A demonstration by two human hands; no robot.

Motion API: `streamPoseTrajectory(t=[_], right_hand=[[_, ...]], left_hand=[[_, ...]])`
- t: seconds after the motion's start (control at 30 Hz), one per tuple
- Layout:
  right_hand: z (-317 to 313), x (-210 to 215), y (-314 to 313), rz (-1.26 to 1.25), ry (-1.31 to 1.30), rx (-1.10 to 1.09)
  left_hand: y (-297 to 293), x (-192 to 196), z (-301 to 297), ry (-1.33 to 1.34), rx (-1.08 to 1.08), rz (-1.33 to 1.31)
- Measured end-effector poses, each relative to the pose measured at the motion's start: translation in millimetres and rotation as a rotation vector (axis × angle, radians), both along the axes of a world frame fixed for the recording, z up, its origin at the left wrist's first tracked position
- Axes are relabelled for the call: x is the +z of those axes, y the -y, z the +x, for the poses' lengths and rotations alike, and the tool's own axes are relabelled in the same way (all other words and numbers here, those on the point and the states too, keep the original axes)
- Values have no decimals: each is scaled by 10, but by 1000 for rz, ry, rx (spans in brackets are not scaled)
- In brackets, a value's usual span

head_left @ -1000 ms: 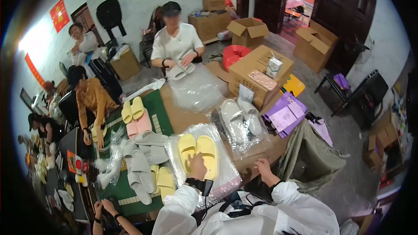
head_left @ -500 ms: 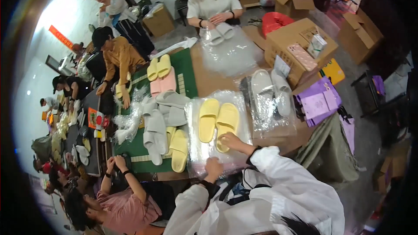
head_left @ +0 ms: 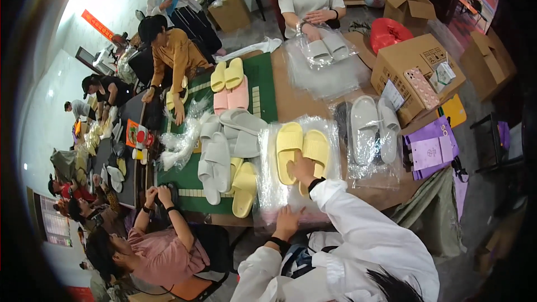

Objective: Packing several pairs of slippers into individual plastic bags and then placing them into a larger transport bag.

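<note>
A pair of yellow slippers, the left slipper [head_left: 287, 154] and the right slipper [head_left: 316, 146], lies toes away on a stack of clear plastic bags [head_left: 267, 159] in front of me. My right hand [head_left: 304, 169] reaches over the gap between them, fingers stretched out and touching their surface. At the near edge of the bags rests my left hand [head_left: 287, 222], its fingers apart, with the fingertips partly hidden. Just left, several grey slippers [head_left: 215, 159] are piled beside another yellow slipper [head_left: 244, 190].
Bagged grey slippers [head_left: 364, 128] lie to the right, near a cardboard box [head_left: 411, 72] and purple bags [head_left: 433, 148]. Across the table, a person handles grey slippers [head_left: 329, 47] on plastic. Pink slippers [head_left: 231, 98] sit on the green mat [head_left: 263, 75]. Other people work at the left.
My view has shifted, so the scene sits farther right. My right hand has moved forward from the heel of the right slipper to between the pair. My left hand has settled at the bags' near edge.
</note>
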State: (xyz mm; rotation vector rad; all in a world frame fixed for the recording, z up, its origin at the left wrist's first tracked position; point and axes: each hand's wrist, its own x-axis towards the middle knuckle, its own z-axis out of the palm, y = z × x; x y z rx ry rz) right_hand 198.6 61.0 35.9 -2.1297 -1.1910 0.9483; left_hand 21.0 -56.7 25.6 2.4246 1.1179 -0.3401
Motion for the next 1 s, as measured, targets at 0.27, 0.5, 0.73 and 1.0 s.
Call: streamPoseTrajectory(t=[0.27,0.5,0.73,1.0], right_hand=[[398,586,1084,247,-574,172],[597,1155,1928,-140,-454,391],[306,1152,2139,-85,-523,438],[-377,1034,2086,28,-857,-1]], left_hand=[[-217,-233,-72,-85,-259,313],[-597,-208,9,83,-318,291],[-928,345,-29,413,-186,48],[-993,255,-192,828,13,158]])
